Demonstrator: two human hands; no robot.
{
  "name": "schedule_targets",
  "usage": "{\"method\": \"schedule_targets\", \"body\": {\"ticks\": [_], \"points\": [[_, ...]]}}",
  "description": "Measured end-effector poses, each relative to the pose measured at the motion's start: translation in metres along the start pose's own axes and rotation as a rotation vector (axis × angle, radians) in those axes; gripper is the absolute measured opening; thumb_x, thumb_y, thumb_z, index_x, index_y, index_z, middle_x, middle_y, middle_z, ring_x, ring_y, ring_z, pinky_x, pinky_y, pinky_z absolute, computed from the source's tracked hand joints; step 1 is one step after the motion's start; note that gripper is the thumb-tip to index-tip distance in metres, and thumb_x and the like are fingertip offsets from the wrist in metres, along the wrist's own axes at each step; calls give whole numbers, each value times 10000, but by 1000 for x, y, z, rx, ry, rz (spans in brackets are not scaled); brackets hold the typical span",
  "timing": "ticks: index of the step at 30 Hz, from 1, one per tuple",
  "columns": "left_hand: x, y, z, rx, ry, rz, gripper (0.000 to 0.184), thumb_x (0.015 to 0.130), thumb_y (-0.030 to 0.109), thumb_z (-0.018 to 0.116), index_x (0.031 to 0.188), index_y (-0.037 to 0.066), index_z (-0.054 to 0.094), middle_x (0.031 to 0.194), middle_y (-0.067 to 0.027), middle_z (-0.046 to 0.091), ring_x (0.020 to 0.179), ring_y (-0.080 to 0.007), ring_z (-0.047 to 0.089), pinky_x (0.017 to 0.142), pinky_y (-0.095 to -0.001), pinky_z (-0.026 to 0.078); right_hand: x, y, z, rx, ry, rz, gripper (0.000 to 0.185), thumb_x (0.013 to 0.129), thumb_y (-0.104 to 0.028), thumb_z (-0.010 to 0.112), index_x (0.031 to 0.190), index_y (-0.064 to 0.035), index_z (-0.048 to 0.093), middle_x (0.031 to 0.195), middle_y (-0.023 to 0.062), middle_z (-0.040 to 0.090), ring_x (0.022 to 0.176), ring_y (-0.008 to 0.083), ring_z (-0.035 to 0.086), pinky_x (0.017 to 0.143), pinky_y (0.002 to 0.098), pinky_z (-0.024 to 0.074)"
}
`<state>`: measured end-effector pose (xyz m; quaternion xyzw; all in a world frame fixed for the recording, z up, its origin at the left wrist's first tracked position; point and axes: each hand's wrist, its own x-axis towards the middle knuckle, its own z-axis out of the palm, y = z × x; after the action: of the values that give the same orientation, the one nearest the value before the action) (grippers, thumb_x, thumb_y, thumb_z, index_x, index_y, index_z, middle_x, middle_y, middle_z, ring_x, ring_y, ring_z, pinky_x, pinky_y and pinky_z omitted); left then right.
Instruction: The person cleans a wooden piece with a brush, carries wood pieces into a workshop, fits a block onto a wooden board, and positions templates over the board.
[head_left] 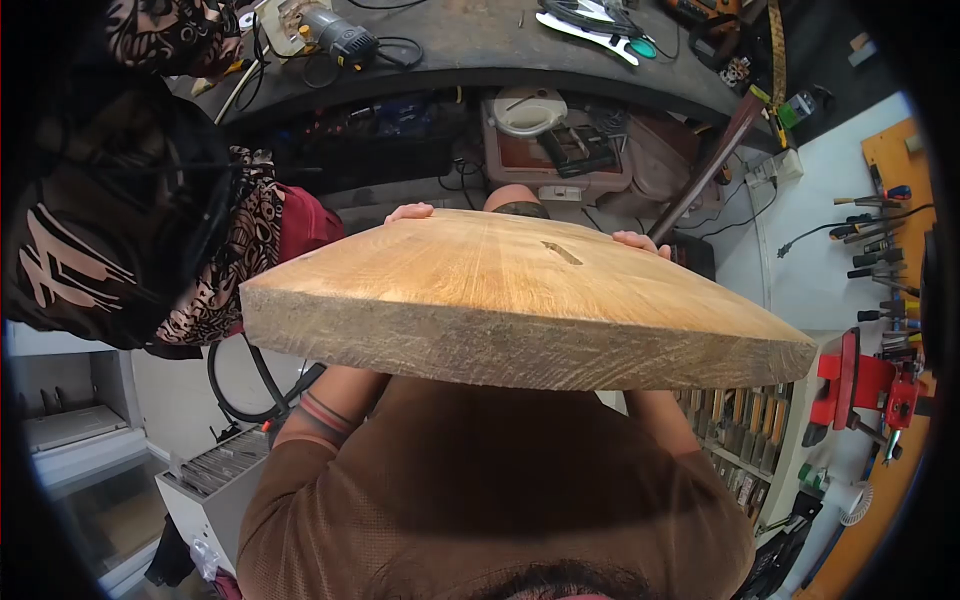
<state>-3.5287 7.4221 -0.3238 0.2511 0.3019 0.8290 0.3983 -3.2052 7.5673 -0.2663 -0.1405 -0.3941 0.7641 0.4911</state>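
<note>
A thick wooden board (450, 265) is held up in front of my chest, its rough grey end edge facing the camera. Its upper face is smooth and light brown, with a narrow dark slot-like mark right of the middle. On the far left edge, the fingertips of my left hand (408, 212) curl over the wood. My right hand (642, 242) grips the far right edge in the same way. The board hides both palms, the thumbs and most of the forearms.
A dark workbench (470, 45) with a corded power tool (343, 38) runs along the far side. Below it lies an open tool case (500, 165). Dark bags (110, 200) hang at left. Hand tools and a red vise (858, 377) line the right side.
</note>
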Motion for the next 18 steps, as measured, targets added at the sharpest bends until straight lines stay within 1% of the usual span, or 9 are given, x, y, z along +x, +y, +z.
{"method": "schedule_targets", "body": {"ticks": [2, 5, 7, 9, 11, 12, 13, 16, 18], "points": [[7, -5, -6, -18, -18, 16, 628, 949, 436, 715, 1401, 10, 625, 1285, -170, 709, 1195, -260, 675, 1052, -421, 533, 6, 14, -31, -46, -130, -69, 675, 1241, -469, 202, 1356, 9, 665, 1401, 137, 622, 1372, 260, 545, 1251, 462, 399], [18, -16, -15, -54, -38, 44, 594, 976, 434, 673, 1389, 9, 634, 1278, -173, 719, 1174, -255, 687, 1031, -419, 548, 14, 20, -56, 85, -224, -1, 695, 1239, -473, 190, 1360, 25, 660, 1399, 161, 626, 1381, 285, 542, 1244, 467, 400], [22, -14, -12, -67, -28, 42, 574, 995, 433, 645, 1380, 8, 640, 1272, -175, 725, 1160, -251, 695, 1016, -418, 558, 21, 19, -54, 83, -255, -8, 706, 1236, -476, 186, 1374, 37, 652, 1415, 173, 619, 1394, 299, 539, 1247, 470, 397], [22, -9, -12, -64, 13, 18, 557, 1013, 432, 616, 1372, 8, 646, 1267, -177, 731, 1146, -248, 703, 1002, -418, 567, 20, 23, -49, 27, -220, -79, 696, 1237, -472, 194, 1375, 29, 657, 1402, 176, 633, 1399, 302, 539, 1255, 474, 390], [15, 0, -6, -56, 60, -10, 542, 1031, 432, 588, 1363, 7, 652, 1262, -179, 738, 1132, -245, 711, 988, -417, 577, 17, 21, -16, -48, -145, -164, 672, 1242, -464, 209, 1362, 10, 670, 1373, 174, 658, 1398, 295, 540, 1265, 477, 383], [14, -1, -9, -65, 53, -20, 541, 1036, 428, 592, 1366, 4, 652, 1273, -180, 734, 1152, -247, 702, 1007, -419, 562, 16, 21, -9, -66, -119, -177, 665, 1243, -461, 214, 1357, 5, 674, 1365, 174, 666, 1398, 293, 539, 1267, 478, 381], [14, -3, -13, -70, 31, -9, 539, 1040, 425, 597, 1368, 0, 653, 1283, -181, 731, 1173, -249, 692, 1027, -421, 547, 16, 19, -14, -46, -117, -128, 665, 1243, -459, 213, 1353, 8, 674, 1369, 178, 664, 1399, 294, 538, 1265, 478, 383], [18, -16, -31, -74, -79, 72, 534, 1054, 414, 609, 1375, -10, 655, 1314, -184, 720, 1234, -255, 662, 1085, -427, 501, 19, 29, -52, -2, -200, -72, 693, 1237, -467, 193, 1342, 20, 676, 1399, 185, 646, 1401, 297, 522, 1264, 477, 362], [22, -23, -43, -92, -158, 136, 531, 1063, 407, 618, 1380, -17, 656, 1334, -186, 713, 1275, -259, 642, 1124, -431, 471, 32, 44, -89, 10, -351, -97, 710, 1229, -474, 182, 1362, 25, 669, 1454, 189, 615, 1412, 299, 497, 1266, 470, 332]]}}
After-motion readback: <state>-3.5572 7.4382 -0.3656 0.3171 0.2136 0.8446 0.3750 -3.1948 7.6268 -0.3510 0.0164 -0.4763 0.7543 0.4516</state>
